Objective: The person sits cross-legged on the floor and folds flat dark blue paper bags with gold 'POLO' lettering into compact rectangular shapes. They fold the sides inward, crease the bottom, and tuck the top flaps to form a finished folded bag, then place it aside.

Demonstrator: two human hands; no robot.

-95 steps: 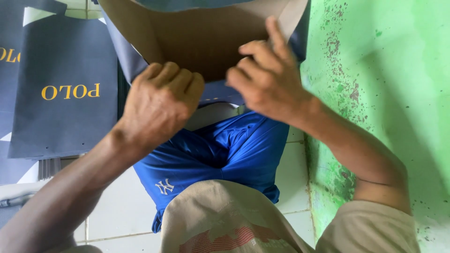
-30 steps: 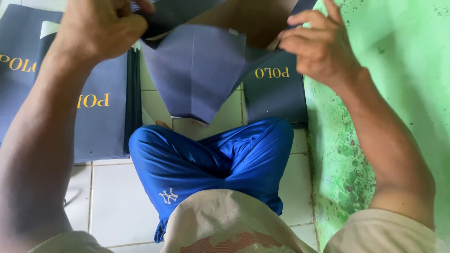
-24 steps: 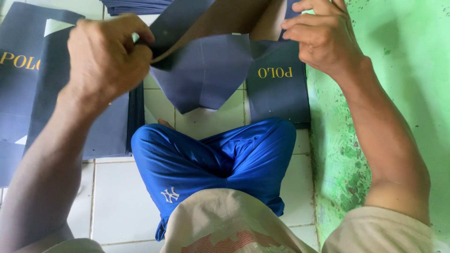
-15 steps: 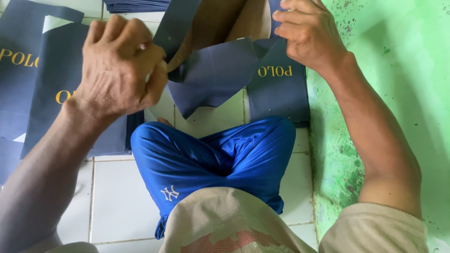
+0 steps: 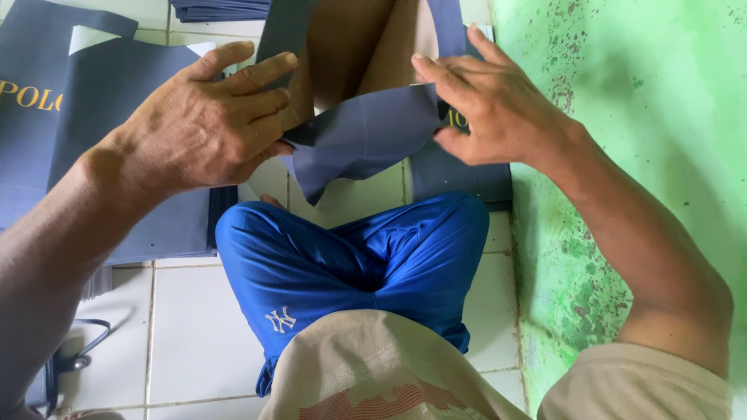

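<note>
I sit on a white tile floor [image 5: 194, 342] with dark lines between the tiles. On my right is a green wall [image 5: 646, 117] with brown spots where paint has chipped. Soft daylight falls everywhere.

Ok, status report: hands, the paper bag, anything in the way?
Left hand and right hand both grip the dark blue paper bag, held open above the lap. Flat bag stack left, green wall right, neither blocking.

Bright blue shorts [image 5: 350, 264] carried a small white embroidered emblem [image 5: 282, 320] at about 7 o'clock on the cloth. Beige short-sleeved shirt [image 5: 373, 365] bore a red printed graphic [image 5: 373, 404]; both forearms were bare.
</note>
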